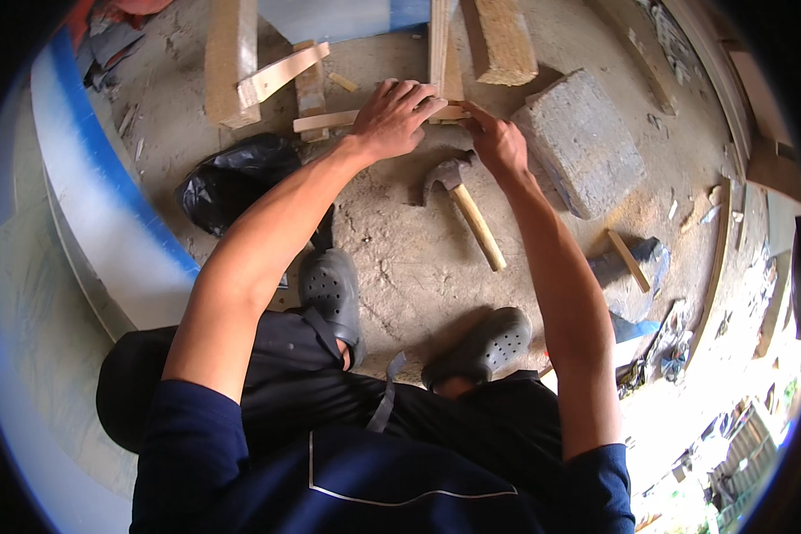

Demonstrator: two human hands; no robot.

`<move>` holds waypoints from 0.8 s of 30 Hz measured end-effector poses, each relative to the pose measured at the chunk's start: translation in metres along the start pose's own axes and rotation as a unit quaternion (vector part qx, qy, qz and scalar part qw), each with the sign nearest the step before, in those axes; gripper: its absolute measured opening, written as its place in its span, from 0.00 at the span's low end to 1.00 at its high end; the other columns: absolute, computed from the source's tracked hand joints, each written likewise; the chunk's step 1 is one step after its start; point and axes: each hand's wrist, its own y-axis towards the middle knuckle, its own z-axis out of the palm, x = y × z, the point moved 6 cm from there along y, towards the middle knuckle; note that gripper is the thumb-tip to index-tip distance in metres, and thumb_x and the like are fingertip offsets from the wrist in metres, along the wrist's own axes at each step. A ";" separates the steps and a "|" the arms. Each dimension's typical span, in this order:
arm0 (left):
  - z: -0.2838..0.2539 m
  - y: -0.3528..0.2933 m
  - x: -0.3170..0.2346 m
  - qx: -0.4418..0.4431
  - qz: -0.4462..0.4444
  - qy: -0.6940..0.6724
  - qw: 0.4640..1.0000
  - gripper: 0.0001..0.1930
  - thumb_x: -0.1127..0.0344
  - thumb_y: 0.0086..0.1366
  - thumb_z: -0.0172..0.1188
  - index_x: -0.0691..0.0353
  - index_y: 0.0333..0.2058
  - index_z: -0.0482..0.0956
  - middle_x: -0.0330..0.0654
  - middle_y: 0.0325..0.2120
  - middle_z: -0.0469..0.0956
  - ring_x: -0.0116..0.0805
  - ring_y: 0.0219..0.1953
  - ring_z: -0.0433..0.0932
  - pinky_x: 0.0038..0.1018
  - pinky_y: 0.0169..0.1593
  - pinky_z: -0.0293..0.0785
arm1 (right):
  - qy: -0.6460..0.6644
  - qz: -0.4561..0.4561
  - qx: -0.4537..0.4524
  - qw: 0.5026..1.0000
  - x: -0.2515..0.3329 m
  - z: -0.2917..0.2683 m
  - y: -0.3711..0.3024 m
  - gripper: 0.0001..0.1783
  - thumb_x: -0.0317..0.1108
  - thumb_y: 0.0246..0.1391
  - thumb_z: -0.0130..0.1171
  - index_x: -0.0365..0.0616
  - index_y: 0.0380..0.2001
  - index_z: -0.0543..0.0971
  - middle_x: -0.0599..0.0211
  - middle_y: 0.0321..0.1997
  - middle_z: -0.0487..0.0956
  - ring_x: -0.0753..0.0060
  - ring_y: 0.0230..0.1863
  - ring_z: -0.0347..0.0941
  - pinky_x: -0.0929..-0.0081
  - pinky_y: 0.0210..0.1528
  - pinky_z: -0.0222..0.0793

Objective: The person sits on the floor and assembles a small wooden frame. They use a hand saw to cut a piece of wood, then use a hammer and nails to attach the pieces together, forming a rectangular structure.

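A thin wooden strip (325, 120) lies crosswise against the foot of an upright wooden post (438, 53). My left hand (392, 118) is bent over the strip, with its fingers reaching to the post and hiding the strip's middle. At the strip's right end, my right hand (500, 141) is closed, index finger and thumb on the wood; any small thing between them cannot be made out. Just below the hands, a claw hammer (473, 218) with a wooden handle rests on the ground, touched by neither hand.
To the right sits a grey concrete block (586, 142). Thick timber posts (500, 40) stand ahead, one with a short slat (285, 73) across it. A black plastic bag (238, 181) lies left. My feet in grey clogs (329, 289) are close below. Scraps litter the right side.
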 end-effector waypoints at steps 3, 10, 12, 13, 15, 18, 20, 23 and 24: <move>0.007 0.005 -0.004 -0.010 0.021 -0.019 1.000 0.19 0.64 0.54 0.60 0.53 0.48 0.76 0.34 0.45 0.72 0.33 0.47 0.70 0.34 0.51 0.64 | -0.017 -0.045 0.006 0.999 0.006 0.001 0.001 0.17 0.37 0.58 0.53 0.61 0.51 0.78 0.61 0.39 0.83 0.54 0.41 0.79 0.61 0.41 0.74; 0.012 0.019 -0.008 -0.102 0.044 -0.050 0.993 0.11 0.59 0.56 0.63 0.53 0.38 0.80 0.31 0.35 0.76 0.32 0.38 0.74 0.31 0.42 0.69 | 0.011 -0.078 -0.017 0.997 0.016 -0.005 -0.001 0.15 0.36 0.59 0.52 0.60 0.49 0.78 0.59 0.39 0.82 0.51 0.39 0.79 0.60 0.39 0.75; 0.009 0.021 -0.007 -0.139 0.056 -0.061 0.987 0.07 0.63 0.54 0.65 0.55 0.32 0.79 0.32 0.30 0.75 0.32 0.36 0.74 0.30 0.38 0.70 | 0.011 -0.076 -0.020 0.997 0.020 -0.007 -0.001 0.15 0.35 0.59 0.52 0.59 0.48 0.78 0.59 0.39 0.82 0.51 0.39 0.79 0.60 0.39 0.74; 0.011 0.022 -0.007 -0.128 0.066 -0.062 0.988 0.07 0.63 0.54 0.65 0.55 0.31 0.78 0.32 0.29 0.74 0.32 0.35 0.74 0.31 0.37 0.70 | 0.034 -0.081 -0.025 0.996 0.021 -0.008 -0.001 0.14 0.35 0.58 0.53 0.59 0.47 0.79 0.59 0.38 0.82 0.51 0.39 0.79 0.61 0.38 0.74; 0.015 0.023 -0.008 -0.106 0.088 -0.066 0.988 0.06 0.64 0.54 0.64 0.56 0.29 0.77 0.34 0.27 0.73 0.33 0.34 0.74 0.32 0.37 0.70 | 0.051 -0.063 0.012 0.997 0.018 -0.007 0.001 0.16 0.35 0.58 0.56 0.54 0.49 0.79 0.59 0.41 0.82 0.54 0.42 0.79 0.64 0.42 0.75; 0.016 0.026 -0.011 -0.088 0.084 -0.081 0.989 0.06 0.65 0.55 0.61 0.56 0.24 0.74 0.36 0.26 0.71 0.34 0.33 0.74 0.31 0.36 0.70 | 0.050 -0.089 -0.029 0.994 0.018 -0.009 0.002 0.14 0.34 0.57 0.55 0.54 0.45 0.81 0.59 0.38 0.82 0.52 0.39 0.79 0.62 0.39 0.75; 0.018 0.031 -0.009 -0.073 0.098 -0.086 0.989 0.06 0.65 0.55 0.60 0.56 0.24 0.72 0.37 0.27 0.71 0.34 0.34 0.74 0.31 0.36 0.70 | 0.054 -0.096 -0.028 0.994 0.013 -0.011 0.003 0.13 0.34 0.56 0.55 0.53 0.44 0.81 0.59 0.40 0.82 0.52 0.40 0.79 0.62 0.39 0.75; 0.015 0.032 -0.006 -0.107 0.114 -0.095 0.983 0.06 0.65 0.54 0.60 0.56 0.25 0.72 0.36 0.29 0.71 0.34 0.35 0.74 0.31 0.36 0.70 | 0.050 -0.057 0.000 0.997 0.013 -0.008 0.004 0.11 0.32 0.55 0.55 0.50 0.40 0.82 0.59 0.39 0.81 0.51 0.40 0.78 0.60 0.40 0.74; 0.016 0.030 -0.007 -0.100 0.119 -0.088 0.984 0.06 0.64 0.53 0.60 0.55 0.26 0.72 0.36 0.30 0.71 0.33 0.36 0.74 0.31 0.37 0.70 | 0.035 -0.058 0.002 0.998 0.010 -0.004 0.004 0.12 0.31 0.54 0.55 0.49 0.40 0.82 0.59 0.39 0.81 0.49 0.39 0.78 0.59 0.39 0.74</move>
